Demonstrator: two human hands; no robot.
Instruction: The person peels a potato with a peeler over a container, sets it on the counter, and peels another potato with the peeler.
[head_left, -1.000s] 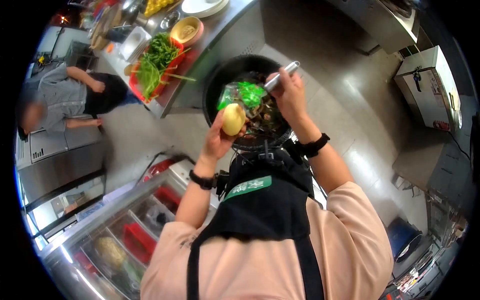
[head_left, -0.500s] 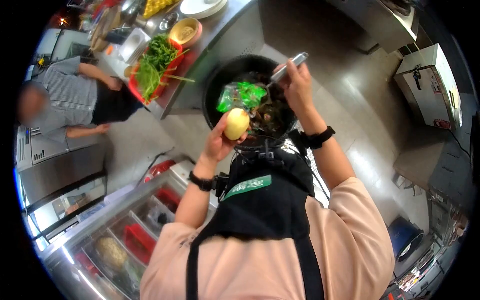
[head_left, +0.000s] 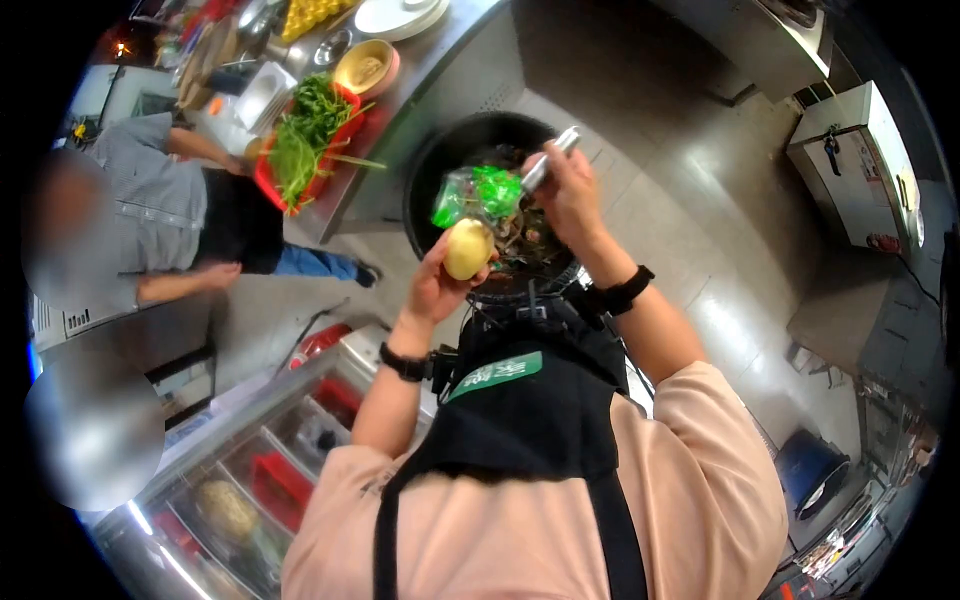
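Observation:
My left hand (head_left: 432,285) is closed around a pale yellow, peeled-looking potato (head_left: 468,250), which it holds up over the near side of a black bin. In my right hand (head_left: 572,200) is a peeler with a shiny metal handle (head_left: 550,160); its working end points down towards the potato, and I cannot make out the blade. The peeler and the potato look apart. Below both hands, the black bin (head_left: 420,170) contains dark scraps (head_left: 530,245) and a green and clear plastic bag (head_left: 490,190).
Left of the bin, a steel counter (head_left: 440,60) carries a red basket (head_left: 350,128) of leafy greens, a yellow bowl (head_left: 365,66) and white plates (head_left: 400,15). A co-worker (head_left: 160,215) stands at the left. A glass-topped case (head_left: 250,440) with food trays is close on my left.
My right hand has moved down and left with the peeler, nearer the potato. The potato has shifted slightly down and left. The co-worker has moved closer, and a blurred pale shape appears at lower left.

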